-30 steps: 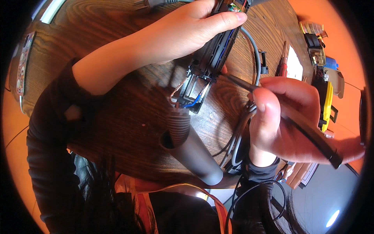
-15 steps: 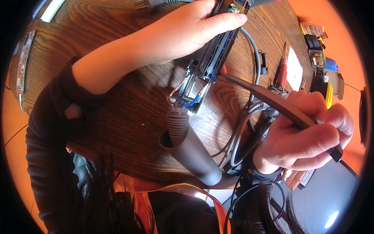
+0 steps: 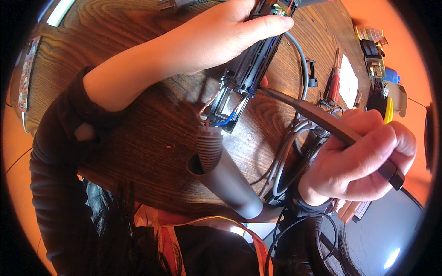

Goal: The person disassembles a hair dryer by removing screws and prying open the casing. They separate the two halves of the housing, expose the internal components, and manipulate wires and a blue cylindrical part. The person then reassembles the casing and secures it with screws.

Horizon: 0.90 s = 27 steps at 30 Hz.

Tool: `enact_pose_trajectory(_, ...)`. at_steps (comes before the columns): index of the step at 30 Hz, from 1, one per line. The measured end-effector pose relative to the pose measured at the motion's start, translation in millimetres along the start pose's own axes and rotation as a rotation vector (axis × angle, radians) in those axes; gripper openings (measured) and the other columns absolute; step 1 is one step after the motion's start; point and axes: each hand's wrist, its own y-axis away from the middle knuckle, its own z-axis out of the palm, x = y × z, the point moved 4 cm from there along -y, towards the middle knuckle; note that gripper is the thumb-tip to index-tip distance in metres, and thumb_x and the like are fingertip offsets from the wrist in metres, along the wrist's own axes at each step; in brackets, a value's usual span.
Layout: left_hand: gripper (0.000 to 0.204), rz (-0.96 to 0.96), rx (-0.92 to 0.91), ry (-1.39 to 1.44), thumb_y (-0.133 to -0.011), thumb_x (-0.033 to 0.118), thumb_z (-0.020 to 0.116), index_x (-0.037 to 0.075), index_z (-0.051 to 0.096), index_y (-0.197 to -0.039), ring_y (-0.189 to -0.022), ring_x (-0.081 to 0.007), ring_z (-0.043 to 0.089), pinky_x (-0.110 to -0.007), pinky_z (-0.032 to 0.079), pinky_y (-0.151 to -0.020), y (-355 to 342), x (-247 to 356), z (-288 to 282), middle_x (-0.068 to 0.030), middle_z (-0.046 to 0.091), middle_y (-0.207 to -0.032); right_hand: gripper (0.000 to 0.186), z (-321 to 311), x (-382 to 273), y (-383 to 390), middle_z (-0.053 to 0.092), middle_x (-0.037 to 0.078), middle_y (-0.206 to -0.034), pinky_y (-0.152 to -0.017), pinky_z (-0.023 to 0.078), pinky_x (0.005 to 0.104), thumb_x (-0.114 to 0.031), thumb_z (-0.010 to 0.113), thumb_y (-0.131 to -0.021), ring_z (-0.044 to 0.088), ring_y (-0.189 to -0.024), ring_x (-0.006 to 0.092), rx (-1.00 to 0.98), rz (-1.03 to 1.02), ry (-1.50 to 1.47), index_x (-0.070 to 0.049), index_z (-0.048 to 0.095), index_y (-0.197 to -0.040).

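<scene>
My left hand (image 3: 230, 34) grips the upper part of an opened black elongated housing (image 3: 251, 69), thumb over it near a small green circuit board (image 3: 278, 10). At its lower end a metal frame (image 3: 225, 106) carries blue and brown wires. A ribbed sleeve (image 3: 209, 147) hangs from there into a loose-fitting dark tube (image 3: 230, 186). My right hand (image 3: 359, 163) is closed round a long dark pen-like tool (image 3: 324, 117), whose narrow tip reaches the housing's right side just above the frame; whether it touches cannot be told.
Grey and black cables (image 3: 281, 161) loop right of the tube on the wooden table (image 3: 129, 147). A red-handled screwdriver (image 3: 335, 83) lies by white paper (image 3: 350, 83). Yellow, black and blue containers (image 3: 386, 106) line the right side. A patterned flat object (image 3: 30, 73) is at the left edge.
My right hand has shifted rightward along the tool, its fingers now curled round the handle where the thumb was upright before. My left hand and the housing have barely moved.
</scene>
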Motion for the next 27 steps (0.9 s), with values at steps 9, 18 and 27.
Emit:
enact_pose_trajectory(9,0.033,0.028,-0.031,-0.026,-0.090,0.031,0.054,-0.001,0.047,-0.098,-0.062,-0.0129,0.057,-0.027,0.049,-0.054,1.0,0.0,-1.5,-0.0076,0.055,-0.074,0.030,-2.3,-8.9,-5.0,0.055,0.010,-0.063,-0.034,0.035,0.0168,-0.025,0.052,-0.090,0.054,-0.041,0.0129,-0.076,0.023,0.110,0.004,0.048,-0.092)
enact_pose_trajectory(18,0.042,0.078,0.178,-0.257,-0.085,0.040,0.060,-0.001,0.054,-0.095,-0.056,-0.0100,0.054,-0.026,0.048,-0.051,1.1,-11.2,-2.5,-0.0040,0.054,-0.066,0.022,-14.3,-21.5,-15.5,0.059,0.008,-0.064,-0.039,0.031,0.0126,-0.018,0.049,-0.092,0.056,-0.048,0.0080,-0.083,0.224,0.163,0.003,0.054,-0.088)
enact_pose_trajectory(27,0.050,0.264,0.220,-0.524,-0.085,0.046,0.058,-0.004,0.054,-0.087,-0.066,-0.0161,0.055,-0.032,0.046,-0.062,-6.1,-14.3,-6.1,-0.0111,0.054,-0.068,0.009,-6.6,-42.1,-28.9,0.061,0.007,-0.068,-0.049,0.039,0.0150,-0.004,0.059,-0.084,0.054,-0.054,0.0063,-0.438,0.286,0.344,0.004,0.056,-0.088)
